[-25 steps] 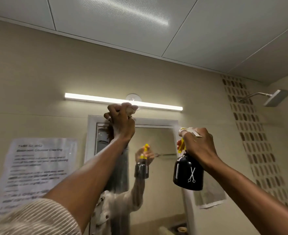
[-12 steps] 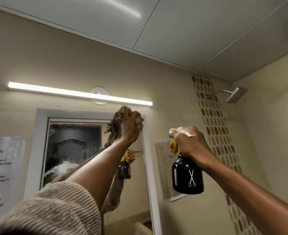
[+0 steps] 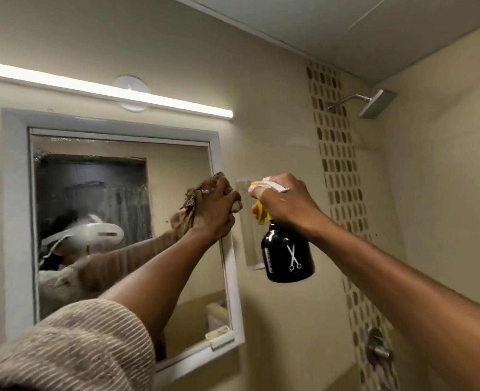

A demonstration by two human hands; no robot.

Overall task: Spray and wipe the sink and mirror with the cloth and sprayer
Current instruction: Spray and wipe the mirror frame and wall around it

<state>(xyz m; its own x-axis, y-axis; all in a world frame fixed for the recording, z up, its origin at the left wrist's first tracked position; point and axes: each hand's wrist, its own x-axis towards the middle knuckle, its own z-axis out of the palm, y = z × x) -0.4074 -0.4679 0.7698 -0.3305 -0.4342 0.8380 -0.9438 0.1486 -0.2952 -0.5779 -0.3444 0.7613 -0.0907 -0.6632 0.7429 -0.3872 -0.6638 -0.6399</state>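
A bunched brown cloth (image 3: 189,203) presses against the mirror (image 3: 114,210) at its right edge, clamped in the left hand (image 3: 214,210), which has dropped from the top of the frame a second ago to mid-height. Streaks and haze remain across the upper glass. The right hand (image 3: 285,206), grip closed around the black sprayer (image 3: 288,253), holds it just beside the frame (image 3: 231,277), before the tiled wall (image 3: 337,170). The sink is out of view; the wiping looks partway done, with the left glass seemingly still to clear.
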